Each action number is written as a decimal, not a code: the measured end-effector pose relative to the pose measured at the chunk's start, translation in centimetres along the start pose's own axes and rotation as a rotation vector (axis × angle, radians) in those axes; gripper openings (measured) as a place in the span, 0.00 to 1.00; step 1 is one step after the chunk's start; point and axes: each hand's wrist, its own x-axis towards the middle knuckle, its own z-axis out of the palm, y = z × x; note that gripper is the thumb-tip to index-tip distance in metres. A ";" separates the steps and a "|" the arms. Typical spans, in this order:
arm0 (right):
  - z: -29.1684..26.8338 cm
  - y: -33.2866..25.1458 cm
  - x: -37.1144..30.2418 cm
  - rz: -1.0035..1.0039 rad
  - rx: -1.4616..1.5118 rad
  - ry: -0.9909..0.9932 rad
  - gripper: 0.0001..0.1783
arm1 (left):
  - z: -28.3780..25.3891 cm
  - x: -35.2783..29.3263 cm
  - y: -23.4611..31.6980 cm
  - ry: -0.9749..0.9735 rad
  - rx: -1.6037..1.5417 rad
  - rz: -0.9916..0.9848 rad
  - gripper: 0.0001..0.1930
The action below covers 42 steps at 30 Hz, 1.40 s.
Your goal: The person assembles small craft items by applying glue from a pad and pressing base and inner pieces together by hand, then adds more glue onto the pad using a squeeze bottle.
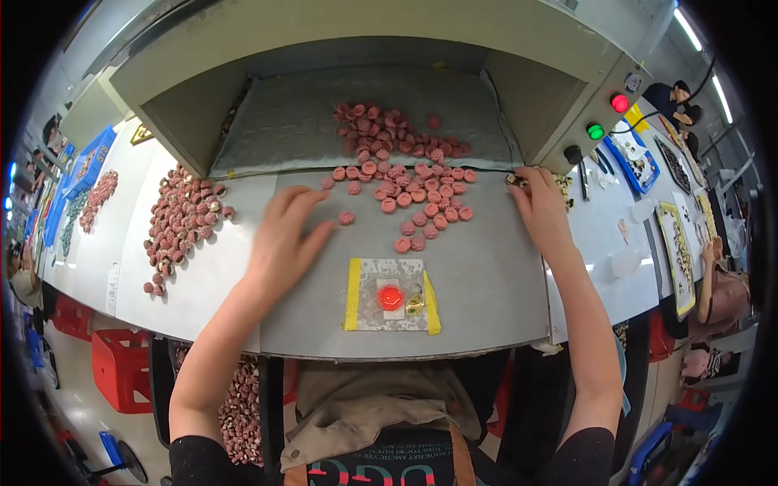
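My left hand point(285, 235) is over the grey work surface, thumb and fingers apart, holding nothing. Its nearest thing is a single small pink cap-shaped piece point(347, 218) with a bumpy rim. At the right end of the booth opening, the fingers of my right hand point(541, 202) are bent around a small gold-and-dark piece point(514, 180). Between my hands lies a loose spread of pink cap-shaped pieces point(417, 194). Closer to me, a pale pad point(369, 317) with yellow tape at its sides bears a glowing red round spot point(391, 298) and a small gold-green piece point(415, 305).
A beige booth point(365, 36) overhangs the far side, with more pink pieces point(377, 125) inside. Its right post carries a red light point(620, 103) and a green one point(596, 131). Pink-and-cream pieces point(182, 215) are heaped at left. Co-workers point(668, 97) sit at right.
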 end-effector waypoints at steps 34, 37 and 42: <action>-4.5 -12.8 -7.0 0.084 0.135 -0.418 0.10 | 1.6 -7.3 5.9 -0.271 -1.799 -0.805 0.18; -4.3 -14.1 -6.2 0.153 0.264 -0.471 0.08 | 1.8 -7.8 5.5 -0.235 -1.890 -0.775 0.18; -2.5 -17.4 -5.5 -0.011 0.401 -0.482 0.08 | 1.8 -8.3 5.6 -0.163 -1.911 -0.734 0.16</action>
